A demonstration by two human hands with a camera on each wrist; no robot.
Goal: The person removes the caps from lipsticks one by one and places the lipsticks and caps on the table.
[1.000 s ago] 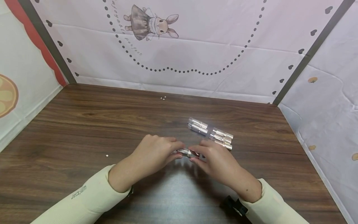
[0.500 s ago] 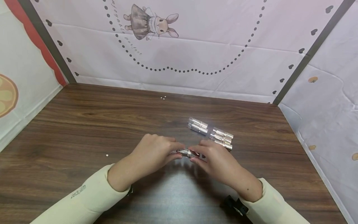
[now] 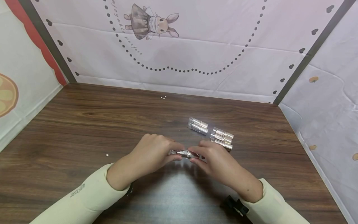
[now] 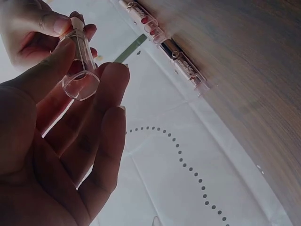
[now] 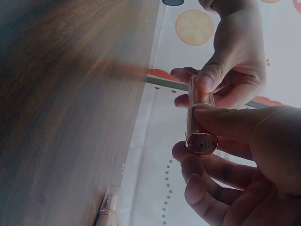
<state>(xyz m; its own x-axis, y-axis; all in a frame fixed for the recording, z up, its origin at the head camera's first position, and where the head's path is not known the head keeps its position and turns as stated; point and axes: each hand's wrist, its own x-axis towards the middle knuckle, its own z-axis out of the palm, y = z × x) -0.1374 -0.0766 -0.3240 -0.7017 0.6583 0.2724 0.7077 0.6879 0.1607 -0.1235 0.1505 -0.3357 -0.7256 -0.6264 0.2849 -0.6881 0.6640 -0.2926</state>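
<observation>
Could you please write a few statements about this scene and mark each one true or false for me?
1. The left hand and the right hand hold the same tube. True.
2. The left hand holds it by the clear end. True.
3. The right hand rests flat on the table. False: it pinches the tube.
4. Other tubes are on the table. True.
5. They all stand upright. False: they lie on their sides.
6. The background is plain. False: a rabbit is printed on the wall.
</observation>
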